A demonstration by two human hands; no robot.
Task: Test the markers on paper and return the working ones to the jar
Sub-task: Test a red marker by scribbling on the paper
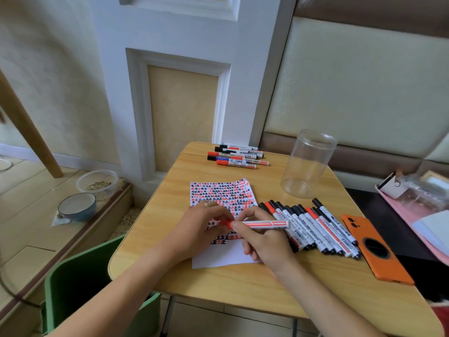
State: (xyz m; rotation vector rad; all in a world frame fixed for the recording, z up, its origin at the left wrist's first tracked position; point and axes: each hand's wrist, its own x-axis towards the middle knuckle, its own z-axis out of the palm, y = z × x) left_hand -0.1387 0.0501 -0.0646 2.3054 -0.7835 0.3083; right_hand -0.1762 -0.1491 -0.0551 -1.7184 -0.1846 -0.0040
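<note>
Red marker (257, 224) held level over paper (224, 257): barrel gripped by right hand (261, 237), cap end pinched by left hand (202, 224). Uncapping or recapping judged underway, which unclear. Jar (306, 164) empty on surface (243, 283); drop-in needed once test passed.

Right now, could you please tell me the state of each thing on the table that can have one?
Clear plastic jar: upright, lidless, empty.
Red-capped white marker: held level by both hands, cap on.
White paper sheet: flat, mostly covered with red and black marks.
Left hand: grips cap.
Right hand: grips barrel.
</note>
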